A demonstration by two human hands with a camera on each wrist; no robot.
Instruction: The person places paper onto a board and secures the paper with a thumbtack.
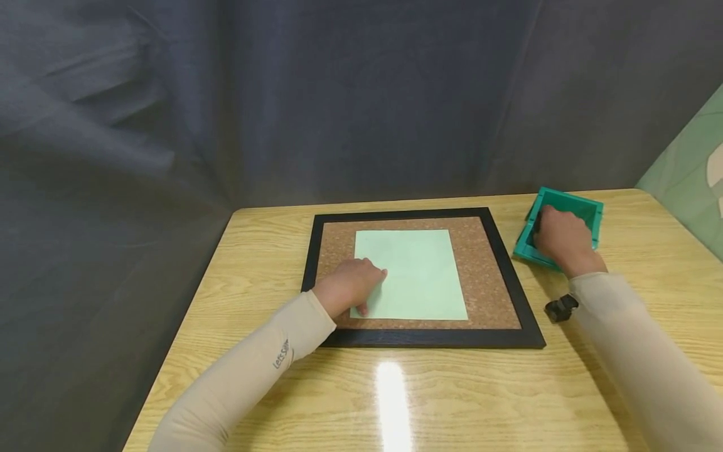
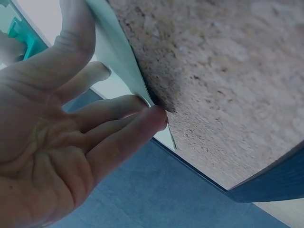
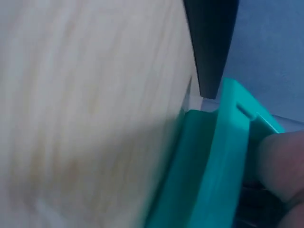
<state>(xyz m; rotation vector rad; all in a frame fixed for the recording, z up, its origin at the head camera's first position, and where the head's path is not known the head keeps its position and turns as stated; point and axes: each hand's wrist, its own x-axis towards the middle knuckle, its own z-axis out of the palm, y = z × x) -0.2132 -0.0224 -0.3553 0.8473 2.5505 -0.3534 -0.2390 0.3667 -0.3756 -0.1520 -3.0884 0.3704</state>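
Observation:
A pale green sheet of paper (image 1: pixel 418 270) lies on a black-framed cork board (image 1: pixel 488 285). My left hand (image 1: pixel 351 284) is at the sheet's left side. In the left wrist view its fairly straight fingers (image 2: pixel 128 137) touch the paper's edge, which bows up slightly from the cork. My right hand (image 1: pixel 565 238) reaches into a teal plastic bin (image 1: pixel 594 229) to the right of the board. The bin's wall hides most of its fingers; only blurred fingertips (image 3: pixel 280 164) show in the right wrist view, over dark contents.
The board and bin stand on a light wooden table (image 1: pixel 333 402). A dark cloth (image 1: pixel 367 107) hangs behind the table and along its left side. At the far right is a green patterned surface (image 1: pixel 691 160). A small black device (image 1: pixel 561 308) sits at the right wrist.

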